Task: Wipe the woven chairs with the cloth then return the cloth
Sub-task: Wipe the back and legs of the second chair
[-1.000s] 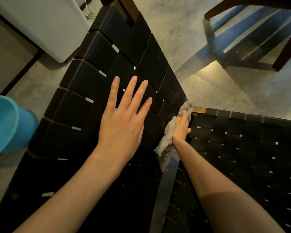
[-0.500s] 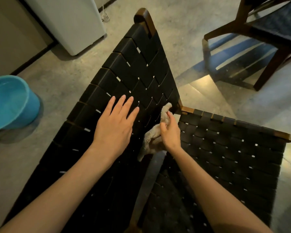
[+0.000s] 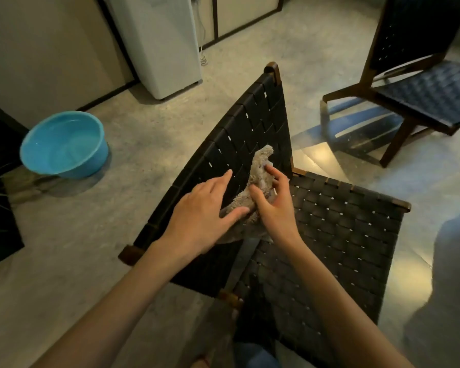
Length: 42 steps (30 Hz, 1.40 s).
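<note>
Head view: right hand [image 3: 272, 205] grips cloth [image 3: 260, 173] against chair backrest [image 3: 239, 134]; left hand [image 3: 205, 208] flat, fingers straight.

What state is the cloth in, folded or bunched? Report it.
Bunched. The cloth lies crumpled in uneven lumps against the chair, with no flat folds showing.

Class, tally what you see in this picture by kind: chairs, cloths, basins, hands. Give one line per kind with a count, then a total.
Woven chairs: 2, the near black chair and the far chair
Cloths: 1, the grey cloth
Basins: 1, the blue basin
Hands: 2, left hand and right hand
Total: 6
</note>
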{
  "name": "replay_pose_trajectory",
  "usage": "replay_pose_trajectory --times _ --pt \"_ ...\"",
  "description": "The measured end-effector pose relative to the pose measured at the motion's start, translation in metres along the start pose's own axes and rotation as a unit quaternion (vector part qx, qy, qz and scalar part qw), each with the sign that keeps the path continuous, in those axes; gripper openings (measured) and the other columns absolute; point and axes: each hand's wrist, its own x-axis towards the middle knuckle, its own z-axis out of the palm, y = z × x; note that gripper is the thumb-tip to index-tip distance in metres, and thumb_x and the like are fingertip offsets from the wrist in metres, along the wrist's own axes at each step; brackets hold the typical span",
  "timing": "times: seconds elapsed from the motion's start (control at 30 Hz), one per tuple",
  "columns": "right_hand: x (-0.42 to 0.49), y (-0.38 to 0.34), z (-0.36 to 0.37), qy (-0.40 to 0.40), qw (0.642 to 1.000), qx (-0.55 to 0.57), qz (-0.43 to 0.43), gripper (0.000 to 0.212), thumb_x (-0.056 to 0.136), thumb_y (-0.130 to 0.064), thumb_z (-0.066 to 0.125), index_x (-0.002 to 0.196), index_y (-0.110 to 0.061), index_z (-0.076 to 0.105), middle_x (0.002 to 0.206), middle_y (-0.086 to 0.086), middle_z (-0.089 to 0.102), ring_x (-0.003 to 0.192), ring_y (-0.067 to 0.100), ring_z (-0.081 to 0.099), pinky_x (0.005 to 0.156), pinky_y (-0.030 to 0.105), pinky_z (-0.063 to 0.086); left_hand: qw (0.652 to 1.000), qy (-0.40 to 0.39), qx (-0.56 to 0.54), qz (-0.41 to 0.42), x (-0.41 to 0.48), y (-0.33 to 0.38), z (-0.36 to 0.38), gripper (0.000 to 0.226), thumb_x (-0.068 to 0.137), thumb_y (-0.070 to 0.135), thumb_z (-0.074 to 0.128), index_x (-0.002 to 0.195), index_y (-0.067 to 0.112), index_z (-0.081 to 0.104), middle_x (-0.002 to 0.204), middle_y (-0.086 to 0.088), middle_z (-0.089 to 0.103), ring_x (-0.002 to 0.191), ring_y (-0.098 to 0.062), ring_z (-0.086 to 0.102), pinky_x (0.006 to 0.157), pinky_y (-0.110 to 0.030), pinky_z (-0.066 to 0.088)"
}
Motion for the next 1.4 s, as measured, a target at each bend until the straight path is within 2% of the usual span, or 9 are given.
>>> replay_pose_trajectory --times 0.13,0.33,0.57,0.73,0.87,0.93,1.03,1.27,1.4 --pt "-0.071 -0.029 0.025 -0.024 0.999 -0.025 -0.021 0.049 0.091 -0.019 0.061 0.130 -0.034 0.036 0.118 -0.017 0.045 0.114 0.008 0.055 0.088 0.027 0.055 0.998 0.048 -0.028 0.029 -0.066 -0.018 -0.017 0.058 0.091 0.041 0.057 0.142 0.025 0.035 0.121 0.008 0.059 0.110 -0.010 0.055 0.086 -0.020 0.041" --pt "-0.131 -0.065 0.051 -0.090 0.993 -0.070 0.008 0.057 0.086 -0.021 0.067 0.132 -0.035 0.038 0.130 -0.009 0.042 0.125 0.016 0.047 0.091 0.031 0.054 0.988 0.062 -0.139 0.015 -0.142 -0.054 -0.049 0.011 0.094 0.024 0.056 0.104 0.022 0.056 0.087 0.015 0.054 0.078 0.000 0.054 0.059 -0.008 0.039" --pt "-0.136 -0.093 0.089 -0.157 0.985 -0.066 0.034 0.084 0.073 -0.006 0.078 0.141 -0.026 0.034 0.132 0.000 0.046 0.102 0.019 0.062 0.076 0.019 0.055 0.893 0.024 -0.435 -0.111 -0.170 -0.117 -0.081 0.014 0.091 0.008 0.058 0.091 0.021 0.055 0.095 0.000 0.067 0.092 -0.009 0.063 0.077 -0.020 0.047" --pt "-0.101 -0.098 0.119 -0.238 0.965 -0.109 0.020 0.080 0.071 -0.006 0.080 0.137 -0.024 0.040 0.132 -0.003 0.048 0.112 0.013 0.056 0.088 0.027 0.054 0.824 0.003 -0.546 -0.149 -0.143 -0.149 -0.102 0.038 0.087 0.009 0.064 0.121 0.015 0.048 0.114 -0.004 0.063 0.110 -0.016 0.060 0.091 -0.025 0.049" --pt "-0.057 -0.099 0.145 -0.254 0.945 -0.205 -0.029 0.069 0.074 -0.007 0.079 0.131 -0.023 0.044 0.122 -0.012 0.052 0.107 -0.001 0.057 0.085 0.017 0.052 0.885 -0.011 -0.460 -0.069 -0.091 -0.179 -0.122 0.067 0.080 0.006 0.071 0.135 0.031 0.040 0.110 0.000 0.061 0.104 -0.008 0.060 0.090 -0.020 0.048" --pt "-0.034 -0.103 0.157 -0.238 0.938 -0.251 -0.034 0.056 0.079 -0.009 0.074 0.127 -0.022 0.048 0.112 -0.016 0.054 0.099 -0.008 0.056 0.079 0.010 0.050 0.931 -0.015 -0.364 -0.017 -0.059 -0.192 -0.132 0.054 0.080 0.005 0.071 0.126 0.028 0.053 0.110 0.004 0.062 0.103 -0.008 0.059 0.087 -0.016 0.048" --pt "-0.002 -0.107 0.171 -0.204 0.924 -0.323 -0.032 0.032 0.087 -0.018 0.066 0.118 -0.018 0.058 0.104 -0.007 0.061 0.098 0.006 0.054 0.082 0.023 0.051 0.978 -0.011 -0.202 0.050 -0.015 -0.213 -0.148 0.031 0.082 0.010 0.071 0.111 0.019 0.067 0.104 0.003 0.062 0.096 -0.010 0.057 0.076 -0.003 0.041" --pt "0.059 -0.118 0.194 -0.119 0.931 -0.344 -0.030 0.023 0.082 -0.024 0.068 0.101 -0.015 0.061 0.100 -0.018 0.056 0.109 0.010 0.046 0.089 0.028 0.044 0.967 -0.047 -0.233 0.091 0.073 -0.235 -0.169 0.017 0.085 0.008 0.066 0.097 0.016 0.060 0.108 0.000 0.055 0.099 -0.009 0.052 0.085 -0.021 0.043" --pt "0.079 -0.121 0.200 -0.065 0.961 -0.267 0.040 0.020 0.085 -0.020 0.066 0.099 -0.014 0.052 0.085 -0.006 0.063 0.080 0.011 0.064 0.070 0.032 0.057 0.951 -0.079 -0.271 0.127 0.123 -0.235 -0.173 0.015 0.086 0.008 0.064 0.092 0.020 0.058 0.083 0.014 0.061 0.079 -0.002 0.057 0.073 -0.023 0.046"
